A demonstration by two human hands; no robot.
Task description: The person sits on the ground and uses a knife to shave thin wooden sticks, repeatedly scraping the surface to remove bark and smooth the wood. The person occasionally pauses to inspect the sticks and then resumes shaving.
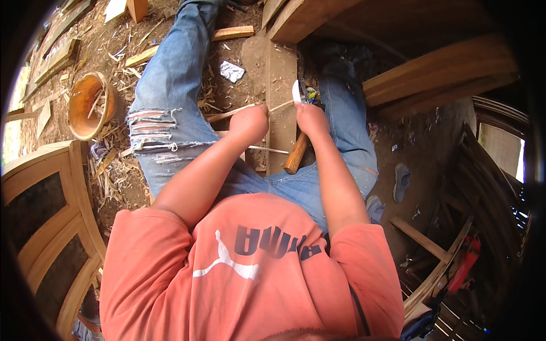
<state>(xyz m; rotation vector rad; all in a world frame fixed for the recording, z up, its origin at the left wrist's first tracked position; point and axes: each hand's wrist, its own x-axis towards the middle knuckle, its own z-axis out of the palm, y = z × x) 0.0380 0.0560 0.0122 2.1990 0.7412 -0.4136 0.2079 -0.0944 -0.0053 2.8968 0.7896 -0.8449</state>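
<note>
My left hand [250, 123] is closed around a thin wooden stick [281, 107], which sticks out on both sides of the fist. In my right hand [312, 120] is a knife, its pale blade [296, 91] pointing away from me beside the stick's right end. Whether blade and stick touch, I cannot tell. Both hands are above a wooden plank [282, 68] between my legs. Just below my right hand lies a tool with a thick wooden handle [296, 154]; its head is partly hidden. A slim pale stick [268, 149] rests nearer to me.
An orange-brown bucket [114, 108] stands on the left amid shavings and wood scraps. A slatted wooden frame [74, 170] is at the lower left. A heavy beam [443, 71] crosses the upper right. A crumpled silver wrapper [232, 71] and a sandal [401, 183] lie on the ground.
</note>
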